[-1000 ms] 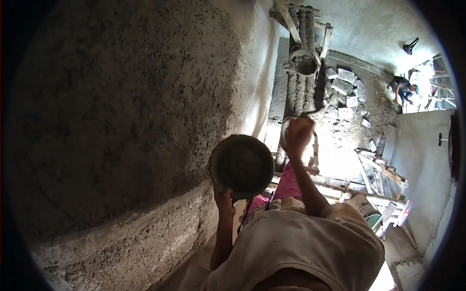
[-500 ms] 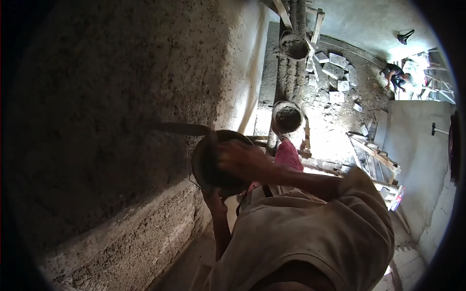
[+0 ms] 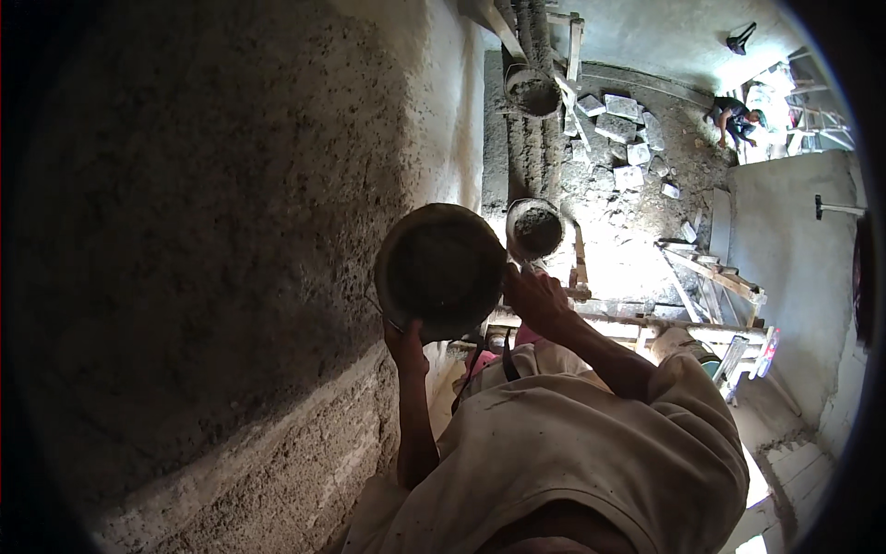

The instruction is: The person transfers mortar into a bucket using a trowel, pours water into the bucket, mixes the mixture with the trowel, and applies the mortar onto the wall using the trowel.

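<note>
A dark round bucket, tilted so its mouth faces me, is held up beside the rough mortared wall. My left hand grips its lower left rim, the fingers hidden under it. At the bucket's right side is my right hand, closed; the trowel seen in it half a second ago is now hidden. Inside the bucket it is dark, with a greyish patch in the middle. Just beyond my right hand, lower down, stands a second bucket filled with grey mortar.
Farther off, another mortar bucket stands on narrow planks. Broken blocks lie on the floor below. Wooden scaffold rails cross at the right. Another person crouches at the far right. A hammer-like tool juts out near the right wall.
My right hand has swung right, from over the bucket to its right side, and the trowel blade has gone from view. The bucket has risen and turned its mouth more toward me.
</note>
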Demonstrator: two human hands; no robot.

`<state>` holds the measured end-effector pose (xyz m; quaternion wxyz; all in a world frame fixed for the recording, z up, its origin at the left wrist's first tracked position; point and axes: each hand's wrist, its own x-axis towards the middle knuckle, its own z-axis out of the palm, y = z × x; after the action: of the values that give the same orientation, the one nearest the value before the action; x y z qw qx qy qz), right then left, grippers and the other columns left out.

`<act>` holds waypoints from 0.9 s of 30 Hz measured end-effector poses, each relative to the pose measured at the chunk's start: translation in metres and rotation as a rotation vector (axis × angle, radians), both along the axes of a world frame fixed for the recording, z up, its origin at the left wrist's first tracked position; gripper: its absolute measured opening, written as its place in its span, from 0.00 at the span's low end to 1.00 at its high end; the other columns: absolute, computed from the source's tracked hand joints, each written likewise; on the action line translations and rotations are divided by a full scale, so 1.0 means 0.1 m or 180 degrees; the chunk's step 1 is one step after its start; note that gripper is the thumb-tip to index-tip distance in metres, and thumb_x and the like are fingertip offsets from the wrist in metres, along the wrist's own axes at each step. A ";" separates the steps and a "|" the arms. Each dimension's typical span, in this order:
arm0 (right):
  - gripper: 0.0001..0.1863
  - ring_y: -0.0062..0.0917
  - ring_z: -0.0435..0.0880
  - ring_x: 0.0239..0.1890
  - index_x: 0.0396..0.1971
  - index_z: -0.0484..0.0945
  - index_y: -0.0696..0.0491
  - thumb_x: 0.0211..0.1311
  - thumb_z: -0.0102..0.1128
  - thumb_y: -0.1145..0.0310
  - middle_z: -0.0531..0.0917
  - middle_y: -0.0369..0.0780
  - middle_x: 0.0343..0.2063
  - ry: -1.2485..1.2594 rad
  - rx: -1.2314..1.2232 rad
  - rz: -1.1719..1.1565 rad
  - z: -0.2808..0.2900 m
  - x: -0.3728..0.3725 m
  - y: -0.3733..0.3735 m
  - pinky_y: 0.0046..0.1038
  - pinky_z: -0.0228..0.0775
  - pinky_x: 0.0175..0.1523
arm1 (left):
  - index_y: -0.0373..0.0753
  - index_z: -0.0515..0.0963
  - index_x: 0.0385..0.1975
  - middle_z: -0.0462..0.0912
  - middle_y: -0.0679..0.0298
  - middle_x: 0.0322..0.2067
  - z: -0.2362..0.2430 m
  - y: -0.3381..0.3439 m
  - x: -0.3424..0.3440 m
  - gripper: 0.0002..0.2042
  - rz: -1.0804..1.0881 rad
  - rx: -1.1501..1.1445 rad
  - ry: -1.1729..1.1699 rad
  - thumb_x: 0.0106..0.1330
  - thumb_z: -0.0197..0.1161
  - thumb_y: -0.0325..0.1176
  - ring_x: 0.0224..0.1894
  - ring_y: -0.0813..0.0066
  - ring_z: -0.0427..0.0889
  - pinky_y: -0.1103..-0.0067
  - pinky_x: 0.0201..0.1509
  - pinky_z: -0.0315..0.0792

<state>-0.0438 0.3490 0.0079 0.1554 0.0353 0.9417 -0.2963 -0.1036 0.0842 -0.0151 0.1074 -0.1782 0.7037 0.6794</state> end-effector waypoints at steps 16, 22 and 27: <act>0.16 0.13 0.74 0.21 0.46 0.71 0.53 0.68 0.53 0.57 0.73 0.30 0.24 -0.1228 -0.4458 -0.1714 -0.93 -0.27 0.60 0.19 0.71 0.24 | 0.41 0.71 0.51 0.77 0.65 0.43 -1.06 0.59 -0.59 0.23 0.0448 0.0437 -0.1210 0.51 0.60 0.22 0.42 0.70 0.78 0.75 0.39 0.78; 0.17 0.23 0.75 0.25 0.44 0.68 0.59 0.61 0.61 0.65 0.76 0.39 0.30 0.0524 -0.2729 -0.3051 -1.16 -0.55 0.53 0.27 0.68 0.25 | 0.42 0.71 0.50 0.77 0.66 0.40 -1.37 0.08 -0.33 0.22 0.0773 -0.0208 -0.1329 0.52 0.61 0.24 0.36 0.75 0.78 0.78 0.31 0.75; 0.22 0.28 0.78 0.36 0.48 0.69 0.54 0.60 0.61 0.58 0.75 0.40 0.32 0.0774 -0.1318 -0.3952 -1.95 -1.36 0.14 0.34 0.73 0.40 | 0.44 0.65 0.59 0.77 0.65 0.41 -1.13 -0.09 0.06 0.29 0.0442 -0.0694 -0.1142 0.52 0.61 0.25 0.35 0.76 0.77 0.80 0.27 0.74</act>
<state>-0.1797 0.3631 -0.1876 -0.1479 0.5069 0.6809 -0.5074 -0.0977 0.0747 -0.1283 0.1639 -0.3549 0.7286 0.5624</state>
